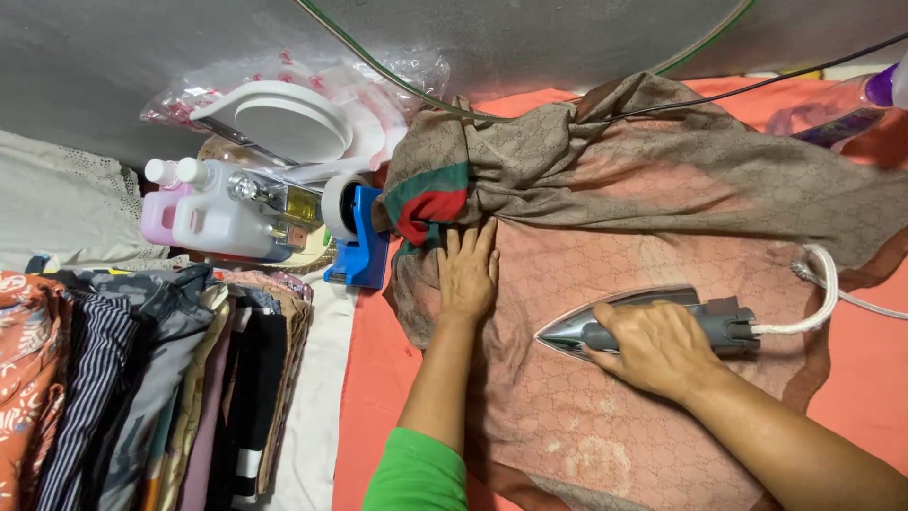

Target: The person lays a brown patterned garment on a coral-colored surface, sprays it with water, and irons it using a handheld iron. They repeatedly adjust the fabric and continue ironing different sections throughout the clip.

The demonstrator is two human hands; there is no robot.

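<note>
Right now, in the head view, the person is ironing a thin brown patterned cloth that is lying spread over an orange ironing pad. To do this well, the flat hand should be keeping the cloth pulled smooth while the iron is sliding slowly, with its tip staying away from the fingers.

The right hand is wrapping around the grey handle of the iron, so its grip is closed tight on the iron. The iron is sitting on the cloth near the middle, with its shiny tip pointing to 9 o'clock. Its white cord is looping off toward 3 o'clock. The right arm is coming in from 5 o'clock.

The left hand is lying flat, palm down, fingers pointing to 12 o'clock, pressing the cloth and holding nothing. It is just beside the iron's tip, at its 9 o'clock side. The left arm, in a green sleeve, is coming up from 6 o'clock.

Bottles and a blue tape holder are sitting at 10 o'clock. Folded clothes are piling up at 8 o'clock.
</note>
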